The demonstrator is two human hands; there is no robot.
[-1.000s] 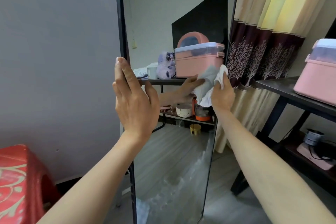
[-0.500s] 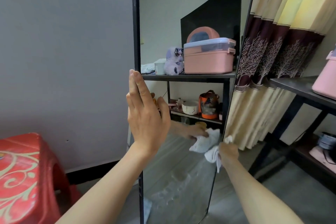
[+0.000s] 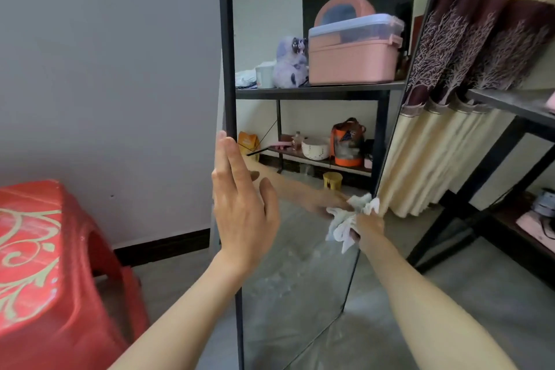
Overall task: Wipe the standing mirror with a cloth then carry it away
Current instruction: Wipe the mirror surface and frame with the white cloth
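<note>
Standing mirror (image 3: 300, 249): upright on the floor (image 3: 450, 309) before me, black-framed, between the grey wall and the curtain (image 3: 450, 129); smeary streaks show on the lower glass.

Red stool (image 3: 45, 264): left of the mirror, apart from it.

My left hand (image 3: 243, 213): flat, fingers straight, bracing the mirror's left frame edge; grips nothing.

My right hand (image 3: 368, 225): curled round the white cloth (image 3: 345, 219), pressing it to the glass near the right edge.

Step, as I judge: wiping, not finished. Next: work the cloth down over the streaked lower pane, left hand steadying; carrying comes later.
</note>
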